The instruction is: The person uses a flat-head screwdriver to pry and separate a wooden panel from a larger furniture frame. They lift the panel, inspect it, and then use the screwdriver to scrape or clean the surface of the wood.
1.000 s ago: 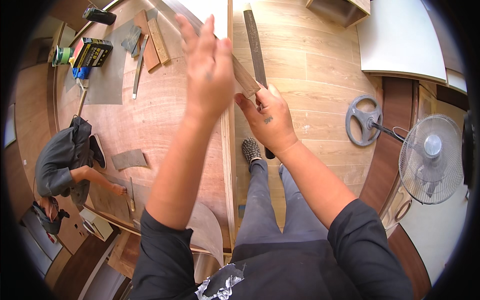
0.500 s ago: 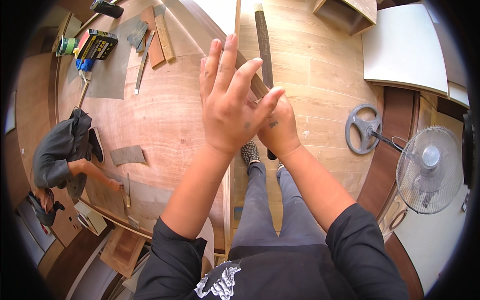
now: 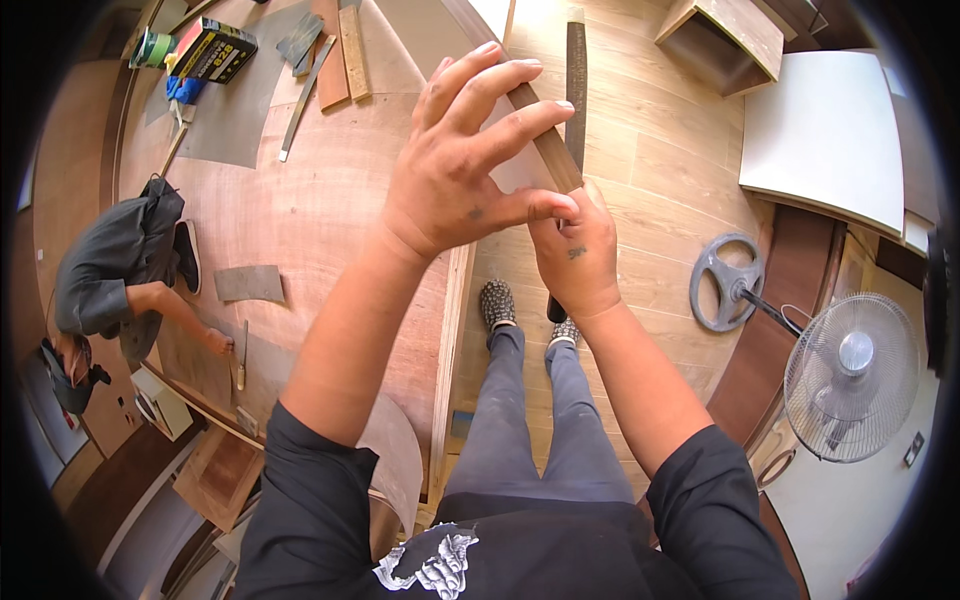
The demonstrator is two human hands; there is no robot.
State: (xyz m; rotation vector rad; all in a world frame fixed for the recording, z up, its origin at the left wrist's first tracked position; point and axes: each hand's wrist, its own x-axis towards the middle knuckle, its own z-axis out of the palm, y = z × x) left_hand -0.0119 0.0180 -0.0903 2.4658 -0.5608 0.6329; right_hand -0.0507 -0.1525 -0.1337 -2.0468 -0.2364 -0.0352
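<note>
Your left hand spreads its fingers over the narrow brown wood-grained strip, far centre; whether your right hand clamps the long, dark, flat bar I can't tell. A loose grip could let it scrape the strip.

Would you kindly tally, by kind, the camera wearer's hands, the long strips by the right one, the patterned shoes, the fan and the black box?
Left hand and right hand: 2
Brown strip and dark strip: 2
Patterned shoes: 2
Fan: 1
Black box: 1
Total: 8
</note>
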